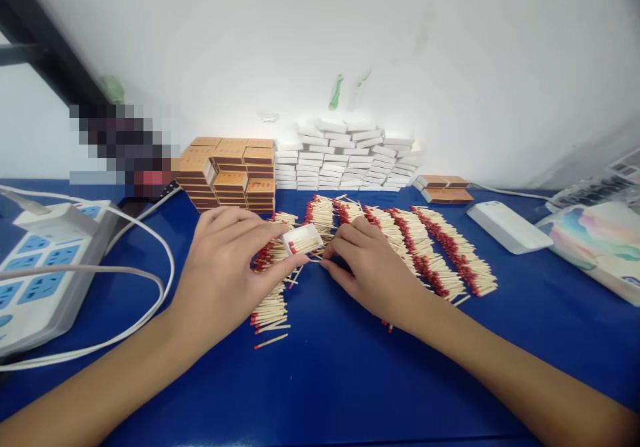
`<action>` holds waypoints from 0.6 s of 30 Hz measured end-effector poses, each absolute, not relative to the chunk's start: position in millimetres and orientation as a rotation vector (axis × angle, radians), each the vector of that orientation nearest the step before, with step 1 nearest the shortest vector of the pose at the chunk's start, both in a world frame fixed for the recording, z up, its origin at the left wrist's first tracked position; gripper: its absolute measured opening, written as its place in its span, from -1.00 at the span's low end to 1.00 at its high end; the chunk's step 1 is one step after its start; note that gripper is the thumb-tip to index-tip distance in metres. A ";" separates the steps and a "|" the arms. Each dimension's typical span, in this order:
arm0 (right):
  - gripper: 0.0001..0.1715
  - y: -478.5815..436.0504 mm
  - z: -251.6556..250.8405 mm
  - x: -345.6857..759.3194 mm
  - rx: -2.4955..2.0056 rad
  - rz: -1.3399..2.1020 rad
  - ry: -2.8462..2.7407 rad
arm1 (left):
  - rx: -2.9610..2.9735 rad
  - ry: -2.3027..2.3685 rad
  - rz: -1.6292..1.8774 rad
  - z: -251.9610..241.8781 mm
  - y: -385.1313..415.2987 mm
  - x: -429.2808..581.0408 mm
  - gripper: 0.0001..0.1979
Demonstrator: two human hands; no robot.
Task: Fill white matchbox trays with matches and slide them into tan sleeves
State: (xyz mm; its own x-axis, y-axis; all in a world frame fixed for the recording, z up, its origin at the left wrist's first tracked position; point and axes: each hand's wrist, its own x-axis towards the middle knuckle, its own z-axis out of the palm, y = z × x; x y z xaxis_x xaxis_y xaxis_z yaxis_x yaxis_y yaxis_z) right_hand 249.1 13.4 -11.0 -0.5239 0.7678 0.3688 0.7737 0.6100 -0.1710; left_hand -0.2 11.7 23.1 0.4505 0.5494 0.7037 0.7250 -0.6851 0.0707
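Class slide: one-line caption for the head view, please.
Left hand holds a white tray of matches, right hand beside it, with loose matches spread on a blue table.

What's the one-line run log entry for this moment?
left hand: holds white tray containing matches | right hand: beside tray, near match rows | behind: orange matchboxes, white box stack
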 end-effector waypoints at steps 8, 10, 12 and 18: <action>-0.80 12.2 -7.3 256.2 -1.211 -0.062 -2.531 | -2.479 -1.091 -1.042 24.2 11.1 -0.6 -0.71; -0.79 10.4 -2.4 262.2 -1.172 -0.057 -2.544 | -2.481 -1.077 -1.027 23.4 12.4 -1.5 -0.71; -0.79 9.3 3.6 269.4 -1.104 -0.073 -2.532 | -2.485 -1.076 -1.008 21.6 14.2 -2.3 -0.71; -0.85 7.8 17.8 283.2 -1.061 0.013 -2.409 | -2.552 -1.060 -0.977 17.0 15.7 -1.6 -0.72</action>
State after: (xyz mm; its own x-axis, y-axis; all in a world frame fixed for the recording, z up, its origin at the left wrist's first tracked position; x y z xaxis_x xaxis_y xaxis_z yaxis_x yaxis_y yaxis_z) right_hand 283.2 7.8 17.8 -0.5689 0.6935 0.4421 0.6888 0.6955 -0.2045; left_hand -1.6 15.7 17.0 0.5217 0.5531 0.6496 0.6923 -0.7194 0.0566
